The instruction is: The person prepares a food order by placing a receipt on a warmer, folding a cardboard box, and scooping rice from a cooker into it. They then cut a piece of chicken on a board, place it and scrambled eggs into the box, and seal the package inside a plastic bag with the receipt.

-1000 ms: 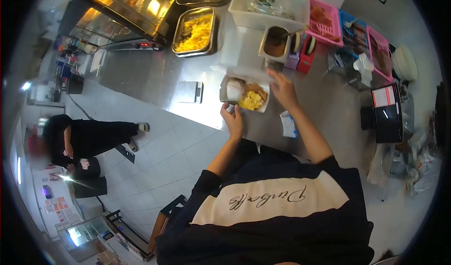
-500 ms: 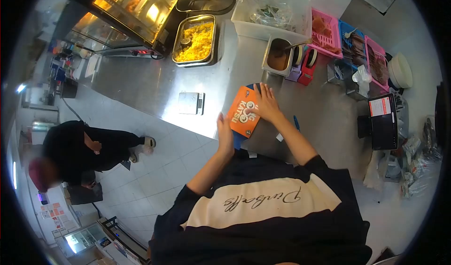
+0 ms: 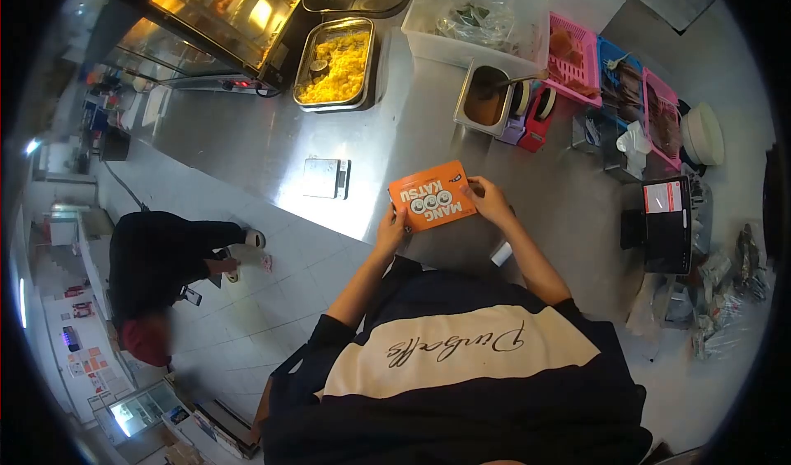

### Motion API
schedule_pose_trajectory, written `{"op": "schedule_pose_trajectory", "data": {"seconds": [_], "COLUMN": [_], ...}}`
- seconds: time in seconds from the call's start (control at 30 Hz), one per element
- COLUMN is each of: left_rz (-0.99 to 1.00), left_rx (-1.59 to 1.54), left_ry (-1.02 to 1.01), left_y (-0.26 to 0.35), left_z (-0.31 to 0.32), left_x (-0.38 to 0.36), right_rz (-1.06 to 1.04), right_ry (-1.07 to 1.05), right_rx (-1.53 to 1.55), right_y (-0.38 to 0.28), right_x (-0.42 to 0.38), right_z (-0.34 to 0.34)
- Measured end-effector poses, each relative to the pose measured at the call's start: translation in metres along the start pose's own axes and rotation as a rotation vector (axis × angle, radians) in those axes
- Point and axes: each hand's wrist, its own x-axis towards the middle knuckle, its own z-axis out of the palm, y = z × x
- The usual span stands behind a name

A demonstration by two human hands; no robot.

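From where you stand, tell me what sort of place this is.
Probably a takeaway kitchen: a lit glass food warmer, a metal tray of yellow food and a printed orange box on a steel counter.

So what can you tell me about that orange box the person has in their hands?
The orange box is a flattish takeaway-style carton, apparently printed card, with its lid closed. White lettering reads "MANG KATSU", upside down from this view, with a row of round white marks between the words. It sits slightly askew at the near edge of the metal counter; whether it rests there or is lifted is unclear. The left hand grips its near left corner, the right hand its right side.
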Motion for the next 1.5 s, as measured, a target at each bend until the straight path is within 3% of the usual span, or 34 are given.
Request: {"op": "schedule_pose_trajectory", "data": {"seconds": [0.07,0.17,0.27,0.4,0.5,0.6,0.63,0.73,0.8,0.87,0.97,1.07,1.13,1.27,1.37,1.47,1.5], "left_rz": [-0.065,-0.091,-0.166,0.096,0.153,0.145,0.126,0.171,0.189,0.149,0.256,0.434,0.513,0.704,0.712,0.706,0.713], "left_rx": [-0.032,0.246,0.173,-0.092,0.065,0.256,0.192,0.170,0.186,0.171,0.202,0.184,0.225,0.513,0.673,0.710,0.696], "left_ry": [0.007,-0.007,-0.061,0.094,0.171,0.195,0.155,0.103,0.078,0.054,0.106,0.165,0.203,0.337,0.433,0.512,0.537], "left_y": [0.034,0.028,0.040,0.006,0.041,0.043,0.038,0.041,0.044,0.041,0.047,0.065,0.065,0.068,0.066,0.064,0.063], "left_z": [-0.001,-0.009,-0.010,-0.013,-0.010,-0.019,-0.025,-0.030,-0.034,-0.036,-0.031,-0.013,-0.006,0.002,0.009,0.013,0.013], "left_x": [-0.022,-0.014,-0.016,-0.007,-0.021,-0.005,0.008,0.018,0.020,0.018,0.023,0.018,0.020,0.030,0.033,0.031,0.032], "right_rz": [-0.029,-0.038,-0.077,-0.276,-0.303,0.007,0.056,-0.372,-0.625,-0.736,-0.521,-0.601,-0.401,-0.471,-0.385,-0.471,-0.517], "right_ry": [0.043,0.074,0.098,0.211,0.256,0.078,0.036,0.286,0.305,0.296,0.258,0.305,0.197,0.722,0.474,0.443,0.543], "right_rx": [-0.001,-0.071,-0.106,0.131,0.228,-0.161,-0.184,-0.241,-0.621,-0.758,-0.932,-0.982,-0.737,-0.634,-0.024,-0.268,-0.267], "right_y": [0.004,0.013,0.014,-0.015,-0.022,0.008,0.006,-0.019,-0.006,0.033,0.098,0.122,0.105,-0.018,-0.033,-0.039,-0.038], "right_x": [-0.010,-0.009,-0.002,-0.012,-0.017,0.001,0.001,-0.048,-0.097,-0.132,-0.154,-0.125,-0.093,-0.020,0.011,0.021,0.024], "right_z": [0.006,0.011,0.011,-0.001,-0.001,0.007,0.004,-0.016,-0.035,-0.036,-0.016,0.001,0.003,-0.016,0.008,0.032,0.039]}}
